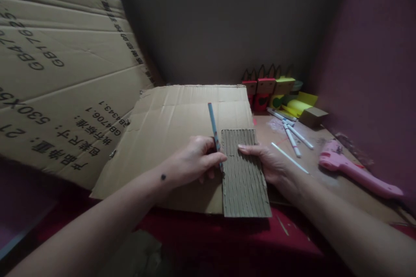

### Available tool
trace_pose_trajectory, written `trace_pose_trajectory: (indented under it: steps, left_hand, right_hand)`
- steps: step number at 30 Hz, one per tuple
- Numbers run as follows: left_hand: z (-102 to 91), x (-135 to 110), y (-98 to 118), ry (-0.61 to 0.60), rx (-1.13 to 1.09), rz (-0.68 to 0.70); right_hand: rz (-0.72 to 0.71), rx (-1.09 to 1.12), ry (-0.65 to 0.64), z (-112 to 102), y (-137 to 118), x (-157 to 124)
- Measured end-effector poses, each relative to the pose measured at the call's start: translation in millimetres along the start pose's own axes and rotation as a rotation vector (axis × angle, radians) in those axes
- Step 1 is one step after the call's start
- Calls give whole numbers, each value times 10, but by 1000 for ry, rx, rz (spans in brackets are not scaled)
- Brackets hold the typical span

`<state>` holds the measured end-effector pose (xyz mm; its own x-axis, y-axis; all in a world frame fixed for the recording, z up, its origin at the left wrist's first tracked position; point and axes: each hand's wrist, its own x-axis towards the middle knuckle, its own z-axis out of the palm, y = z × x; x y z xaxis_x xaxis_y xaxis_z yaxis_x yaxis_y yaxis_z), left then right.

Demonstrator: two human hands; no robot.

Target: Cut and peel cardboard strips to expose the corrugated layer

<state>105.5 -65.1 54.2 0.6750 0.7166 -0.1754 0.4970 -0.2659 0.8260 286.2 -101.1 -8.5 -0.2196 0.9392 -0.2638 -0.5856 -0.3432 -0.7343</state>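
Evidently, my left hand (199, 158) pinches the blue pencil (212, 119), my right hand (276, 165) the ridged cardboard (243, 188), near the front worktop (352, 194) edge; firm support should help.

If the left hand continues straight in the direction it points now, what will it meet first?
Most likely the ribbed cardboard piece. The left hand, holding a blue stick, has its thumb tip overlapping that edge in view, though actual contact is unclear.
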Motion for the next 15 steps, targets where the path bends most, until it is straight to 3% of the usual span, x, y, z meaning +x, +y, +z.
trace_pose_trajectory:
  steps: [7, 15]
  left_hand:
    - [-170, 242, 173, 107, -7, -21]
    - [-356, 519, 168, 197, -29, 53]
  right_hand:
    - [-26, -5, -10, -1, -2, 3]
    - [14, 8, 37, 26, -3, -11]
